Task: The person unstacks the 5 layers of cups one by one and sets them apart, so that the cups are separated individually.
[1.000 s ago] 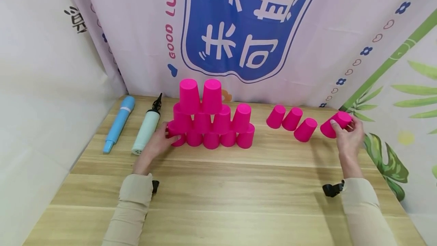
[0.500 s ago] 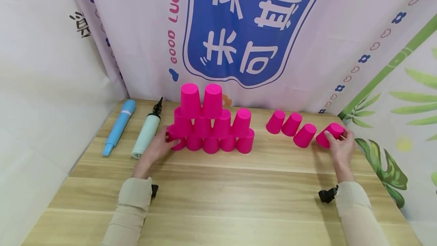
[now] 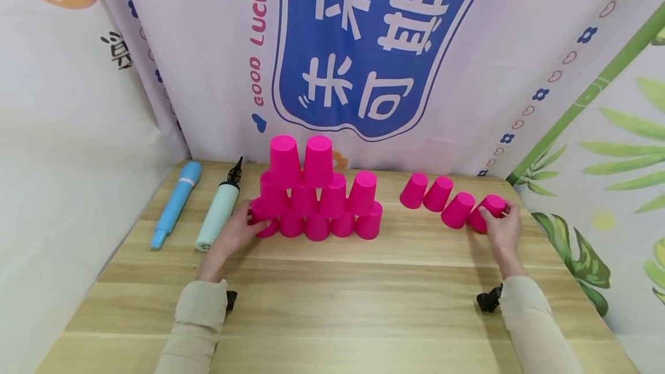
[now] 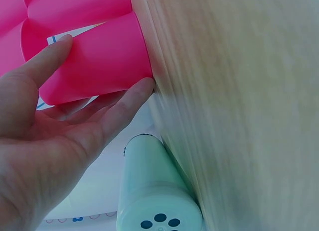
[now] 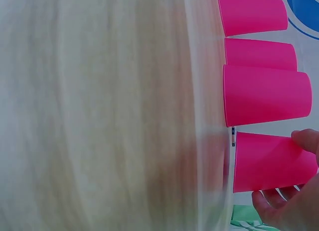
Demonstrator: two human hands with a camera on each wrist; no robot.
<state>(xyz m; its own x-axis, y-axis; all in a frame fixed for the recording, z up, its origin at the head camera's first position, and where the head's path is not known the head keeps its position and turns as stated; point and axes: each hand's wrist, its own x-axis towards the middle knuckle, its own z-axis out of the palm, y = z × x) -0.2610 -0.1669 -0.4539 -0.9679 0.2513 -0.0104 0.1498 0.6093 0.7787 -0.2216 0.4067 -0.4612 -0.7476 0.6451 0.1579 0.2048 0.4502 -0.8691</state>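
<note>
Pink cups stand upside down in a tiered stack on the table, with two top cups [image 3: 318, 161] highest and a lone cup [image 3: 362, 193] at the right of the middle tier. Around the leftmost bottom cup [image 4: 102, 59] my left hand [image 3: 238, 231] has its thumb on the near side and its fingers along the outer side. On the right, my right hand [image 3: 503, 227] grips another upside-down pink cup [image 5: 269, 162] between thumb and fingers, close over the table. To its left are three loose pink cups, the nearest cup [image 3: 458, 210] right beside it.
Left of the stack lie a mint-green hand pump [image 3: 218, 215] with a black nozzle and a light blue tube-shaped thing [image 3: 176, 204]. A printed cloth [image 3: 208, 74] hangs behind the wooden table [image 3: 343, 293].
My right hand has brought its cup left and down, to beside the three loose cups. The left hand stays at the leftmost bottom cup. The head view has tilted up slightly.
</note>
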